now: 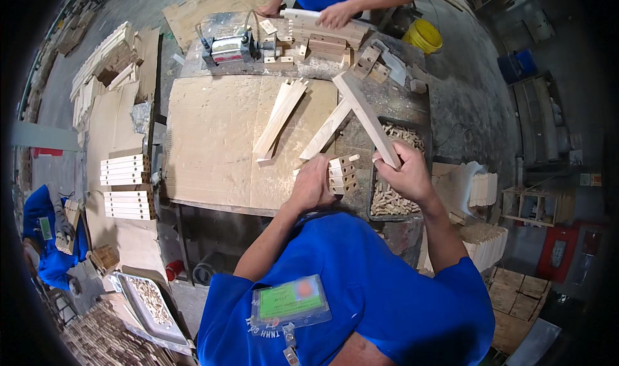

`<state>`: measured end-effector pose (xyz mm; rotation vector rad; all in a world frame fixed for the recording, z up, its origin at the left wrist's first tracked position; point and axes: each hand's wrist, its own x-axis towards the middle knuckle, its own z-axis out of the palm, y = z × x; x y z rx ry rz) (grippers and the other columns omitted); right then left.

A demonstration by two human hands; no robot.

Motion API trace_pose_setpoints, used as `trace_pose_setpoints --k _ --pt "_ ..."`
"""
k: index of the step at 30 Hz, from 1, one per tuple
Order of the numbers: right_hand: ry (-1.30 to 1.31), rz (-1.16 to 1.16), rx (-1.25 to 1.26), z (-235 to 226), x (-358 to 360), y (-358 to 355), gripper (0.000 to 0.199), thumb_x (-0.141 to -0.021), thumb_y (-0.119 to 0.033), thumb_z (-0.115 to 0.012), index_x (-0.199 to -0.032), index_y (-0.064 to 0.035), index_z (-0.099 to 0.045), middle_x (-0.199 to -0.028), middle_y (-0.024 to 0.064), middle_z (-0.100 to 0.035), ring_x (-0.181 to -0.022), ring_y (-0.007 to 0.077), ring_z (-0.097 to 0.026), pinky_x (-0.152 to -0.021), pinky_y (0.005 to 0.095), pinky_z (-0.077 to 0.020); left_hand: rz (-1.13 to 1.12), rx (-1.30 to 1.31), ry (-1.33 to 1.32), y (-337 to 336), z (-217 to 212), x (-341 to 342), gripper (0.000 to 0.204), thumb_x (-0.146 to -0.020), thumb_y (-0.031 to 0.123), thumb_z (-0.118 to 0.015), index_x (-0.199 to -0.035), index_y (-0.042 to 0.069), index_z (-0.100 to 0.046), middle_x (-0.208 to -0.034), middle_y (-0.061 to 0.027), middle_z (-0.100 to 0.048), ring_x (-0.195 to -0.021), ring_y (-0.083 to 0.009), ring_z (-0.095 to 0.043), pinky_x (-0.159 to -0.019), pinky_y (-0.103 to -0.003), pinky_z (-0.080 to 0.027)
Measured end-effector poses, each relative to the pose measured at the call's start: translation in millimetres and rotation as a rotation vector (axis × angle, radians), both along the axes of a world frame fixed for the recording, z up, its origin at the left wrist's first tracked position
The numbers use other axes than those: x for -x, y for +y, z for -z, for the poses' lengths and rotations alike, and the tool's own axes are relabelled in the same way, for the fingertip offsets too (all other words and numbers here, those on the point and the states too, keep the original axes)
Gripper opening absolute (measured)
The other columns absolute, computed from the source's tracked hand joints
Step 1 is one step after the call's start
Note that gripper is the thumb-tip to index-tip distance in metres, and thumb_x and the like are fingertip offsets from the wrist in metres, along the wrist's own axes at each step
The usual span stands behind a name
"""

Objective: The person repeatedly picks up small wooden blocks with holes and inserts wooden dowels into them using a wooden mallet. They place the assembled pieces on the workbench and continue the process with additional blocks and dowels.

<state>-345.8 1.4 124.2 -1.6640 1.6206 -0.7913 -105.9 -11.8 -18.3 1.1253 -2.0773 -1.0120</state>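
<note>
My right hand (409,176) is closed round the near end of a pale wooden bar (367,118), which slants away to the far left. A second wooden bar (327,130) meets its side at an angle; whether the two are joined I cannot tell. My left hand (312,182) is wrapped against the left side of a stack of drilled wooden pieces (342,176) at the bench's near edge. Round holes show in their ends, and a dowel pokes out at the top. Close to my right hand, a dark tray (372,201) holds many wooden dowels (393,200).
Several wooden bars (282,118) lie on the cardboard-covered bench (209,140). Beyond stands a clamping machine (229,49), where a co-worker's hand (338,13) rests on wood. Stacked drilled bars (127,205) sit on the left bench. A yellow bucket (423,37) stands far right.
</note>
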Motion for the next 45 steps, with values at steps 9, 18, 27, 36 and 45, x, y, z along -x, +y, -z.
trace_pose_setpoints --k 9,18,27,36,45 --pt "0.208 -0.312 0.172 -5 -23 -24 0.016 -0.087 -0.004 -0.080 -0.098 0.0002 -0.069 -0.088 0.0148 -0.067 -0.083 0.0327 -0.067 -0.074 0.0420 -0.0513 -0.040 0.011 0.058 2 -10 4 0.070 -0.073 0.018 -0.083 -0.136 0.003 -0.057 -0.123 -0.0251 -0.065 -0.117 -0.0463 -0.062 -0.102 -0.051 -0.050" --pt "0.340 -0.548 0.318 2 -28 -41 0.017 -0.080 0.003 -0.074 -0.092 -0.0032 -0.063 -0.083 0.0140 -0.063 -0.081 0.0374 -0.062 -0.073 0.0473 -0.0490 0.002 -0.017 0.001 4 7 3 0.056 -0.077 0.020 -0.080 -0.125 0.001 -0.061 -0.109 -0.0297 -0.068 -0.105 -0.0517 -0.065 -0.091 -0.058 -0.051" --pt "0.312 -0.469 0.300 11 -40 -36 0.016 -0.083 -0.002 -0.076 -0.091 -0.0024 -0.062 -0.083 0.0162 -0.061 -0.079 0.0394 -0.062 -0.071 0.0490 -0.0492 -0.047 -0.050 -0.096 5 8 2 0.073 -0.071 0.026 -0.090 -0.135 0.005 -0.060 -0.125 -0.0271 -0.067 -0.116 -0.0495 -0.064 -0.097 -0.055 -0.053" --pt "-0.045 -0.087 0.217 -50 -42 -14 0.024 -0.098 -0.010 -0.079 -0.117 -0.0015 -0.068 -0.096 0.0059 -0.069 -0.077 0.0120 -0.064 -0.065 0.0294 -0.0536 -0.187 -0.142 0.125 1 -20 -21 0.075 -0.074 0.024 -0.087 -0.139 0.007 -0.054 -0.123 -0.0212 -0.066 -0.116 -0.0430 -0.065 -0.101 -0.049 -0.054" --pt "0.267 -0.129 0.073 28 -36 39 0.022 -0.109 -0.024 -0.061 -0.117 -0.0033 -0.059 -0.080 0.0165 -0.065 -0.074 0.0277 -0.071 -0.066 0.0498 -0.0556 -0.191 -0.182 0.189 -6 -26 -41 0.081 -0.074 0.024 -0.088 -0.142 0.003 -0.050 -0.124 -0.0231 -0.064 -0.117 -0.0427 -0.065 -0.102 -0.048 -0.054"
